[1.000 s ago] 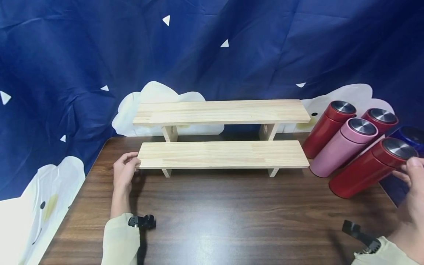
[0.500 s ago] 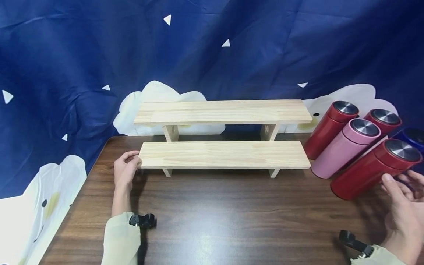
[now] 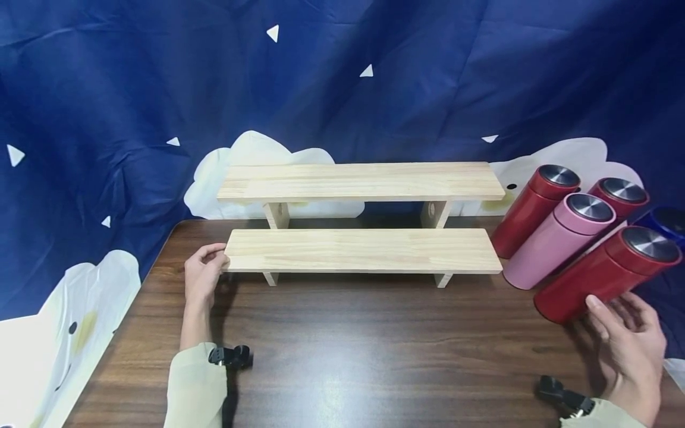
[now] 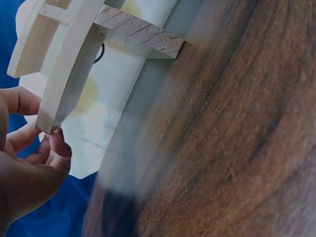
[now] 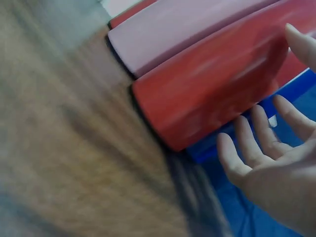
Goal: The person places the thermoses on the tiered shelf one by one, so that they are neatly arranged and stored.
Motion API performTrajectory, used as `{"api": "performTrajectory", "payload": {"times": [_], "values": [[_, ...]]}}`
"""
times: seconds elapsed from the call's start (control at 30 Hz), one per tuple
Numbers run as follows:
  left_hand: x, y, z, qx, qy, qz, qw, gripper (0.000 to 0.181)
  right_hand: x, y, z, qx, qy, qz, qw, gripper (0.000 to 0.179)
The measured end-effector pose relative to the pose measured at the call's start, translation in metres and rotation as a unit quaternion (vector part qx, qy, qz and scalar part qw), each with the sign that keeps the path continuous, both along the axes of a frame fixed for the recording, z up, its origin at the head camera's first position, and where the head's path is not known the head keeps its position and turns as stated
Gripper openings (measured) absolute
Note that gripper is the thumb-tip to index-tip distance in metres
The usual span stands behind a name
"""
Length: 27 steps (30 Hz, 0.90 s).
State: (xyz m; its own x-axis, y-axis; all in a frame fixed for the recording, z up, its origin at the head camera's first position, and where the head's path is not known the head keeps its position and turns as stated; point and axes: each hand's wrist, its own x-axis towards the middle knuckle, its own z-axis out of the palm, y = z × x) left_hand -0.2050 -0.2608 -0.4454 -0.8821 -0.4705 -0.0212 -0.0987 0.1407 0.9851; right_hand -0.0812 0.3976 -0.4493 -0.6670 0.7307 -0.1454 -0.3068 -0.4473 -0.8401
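A two-tier wooden shelf stands at the back of the table in the head view, with an upper board (image 3: 358, 181) and a lower board (image 3: 358, 251). My left hand (image 3: 204, 270) pinches the left end of the lower board; the left wrist view shows fingers (image 4: 58, 148) at its corner. On the right, several thermos bottles stand upright in a cluster. My right hand (image 3: 626, 345) is beside the front red thermos (image 3: 599, 276), fingers spread and thumb right at its lower side. In the right wrist view, the fingertips (image 5: 242, 131) lie along the edge of that red thermos (image 5: 207, 89).
A pink thermos (image 3: 559, 241), two more red ones, including the back left red thermos (image 3: 535, 208), and a blue thermos (image 3: 666, 223) stand close together beside the shelf's right end. A blue curtain (image 3: 342, 77) hangs behind the brown wooden table (image 3: 342, 351).
My right hand has moved left and down along the front red thermos, from near its lid to near its base. The left hand keeps its place on the lower board.
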Motion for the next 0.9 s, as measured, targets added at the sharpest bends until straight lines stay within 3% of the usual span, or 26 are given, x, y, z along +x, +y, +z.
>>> {"api": "performTrajectory", "payload": {"times": [0.17, 0.3, 0.5, 0.77, 0.9], "values": [[-0.001, 0.000, -0.001, 0.000, -0.002, -0.002, 1.0000, 0.035, -0.001, 0.003, -0.020, -0.003, -0.015, 0.044, 0.9989, 0.068], [-0.001, -0.001, -0.001, 0.004, -0.005, -0.001, 1.0000, 0.035, -0.004, 0.004, -0.026, 0.006, -0.019, 0.062, 0.9979, 0.068], [-0.002, -0.001, 0.000, 0.016, -0.006, 0.000, 0.9999, 0.037, -0.006, 0.002, -0.027, 0.032, -0.042, 0.081, 0.9953, 0.067], [-0.005, -0.003, -0.001, 0.048, 0.001, -0.002, 0.9988, 0.039, -0.010, -0.001, -0.022, 0.106, -0.130, 0.078, 0.9828, 0.071], [-0.007, -0.004, -0.002, 0.054, 0.002, -0.005, 0.9985, 0.039, -0.010, -0.003, -0.020, 0.112, -0.140, 0.074, 0.9811, 0.074]]}}
